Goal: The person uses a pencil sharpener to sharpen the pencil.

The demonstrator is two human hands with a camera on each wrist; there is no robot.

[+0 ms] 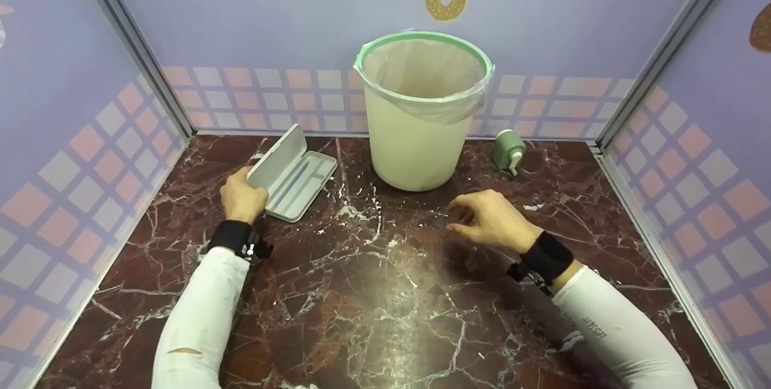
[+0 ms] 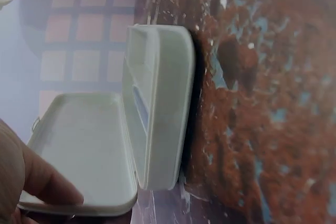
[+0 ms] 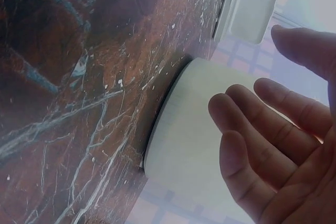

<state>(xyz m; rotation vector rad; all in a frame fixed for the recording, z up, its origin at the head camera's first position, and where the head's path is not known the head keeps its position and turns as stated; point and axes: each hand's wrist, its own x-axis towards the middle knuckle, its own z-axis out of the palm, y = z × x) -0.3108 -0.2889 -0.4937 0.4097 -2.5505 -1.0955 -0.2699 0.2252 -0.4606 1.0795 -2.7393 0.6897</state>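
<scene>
Opening of the pencil case [image 1: 293, 173] seems finished: left hand [image 1: 242, 196] grips its raised lid, pens lying inside. Right hand [image 1: 491, 217] hovers relaxed and empty, well right of it; next it probably must reach inside carefully.

This is a staged booth, not a lived-in room: a small recording cell built for tabletop work. Three lavender panels [image 1: 253, 21] close it in on the left, back and right, printed with doughnuts, sweets and a band of pink and white squares, and joined at the corners by bare metal strips [image 1: 135, 46]. The floor of the cell is a dark red marble-look tabletop [image 1: 373, 292]. On it stand only a few props: a lined bin [image 1: 421, 112], an open pencil case [image 1: 292, 173] and a small green sharpener [image 1: 509, 151].
</scene>
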